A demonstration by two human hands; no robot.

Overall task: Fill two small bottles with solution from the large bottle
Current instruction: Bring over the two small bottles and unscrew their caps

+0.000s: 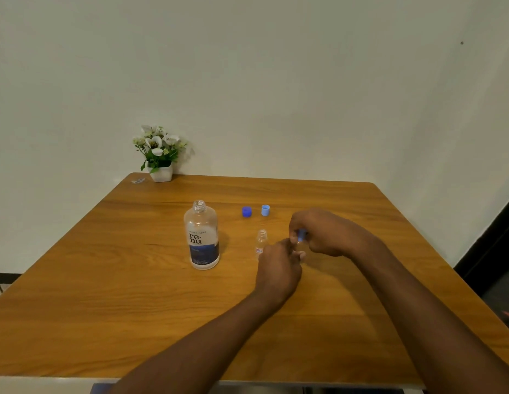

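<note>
- The second small bottle [299, 244] is held between both hands just above the table [134, 308], right of the open small bottle [261, 242]. The fingers hide most of it, but its blue cap [302, 234] shows.
- The step looks like twisting that cap. It goes best with the body kept upright and still while only the cap turns, and with light pressure so the thin bottle is not squeezed.
- The left hand [277, 270] pinches the bottle's body from below, fingers curled round it.
- The right hand [325, 233] arches over the top, fingertips closed on the cap and wrist bent inward.
- The large bottle [201, 237] stands uncapped well to the left. A dark blue cap [246, 211] and a light blue cap [265, 210] lie behind.
</note>
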